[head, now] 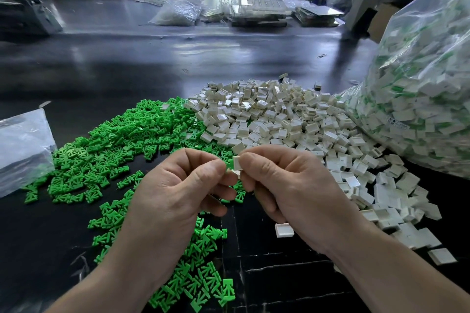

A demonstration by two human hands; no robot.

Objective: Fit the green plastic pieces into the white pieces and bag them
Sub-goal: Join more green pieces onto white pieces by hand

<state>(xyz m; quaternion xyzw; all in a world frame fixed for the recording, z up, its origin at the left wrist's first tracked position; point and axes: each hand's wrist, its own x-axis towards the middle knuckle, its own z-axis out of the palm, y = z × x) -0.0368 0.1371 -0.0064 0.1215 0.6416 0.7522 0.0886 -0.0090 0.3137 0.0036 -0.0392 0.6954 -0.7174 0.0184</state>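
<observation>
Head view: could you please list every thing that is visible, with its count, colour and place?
table: one, black, under everything.
green plastic pieces: many, green, heap on the left and near part.
white pieces: many, white, heap right of the green one.
held white piece: one, white, green sliver at its left edge, in the air at centre.
large bag: one, clear, far right, full of white and green pieces.
small bag: one, clear, left edge.
bags and trays: several, clear or pale, far side.
left hand: one, pinches the held piece's left side.
right hand: one, pinches its right side.
</observation>
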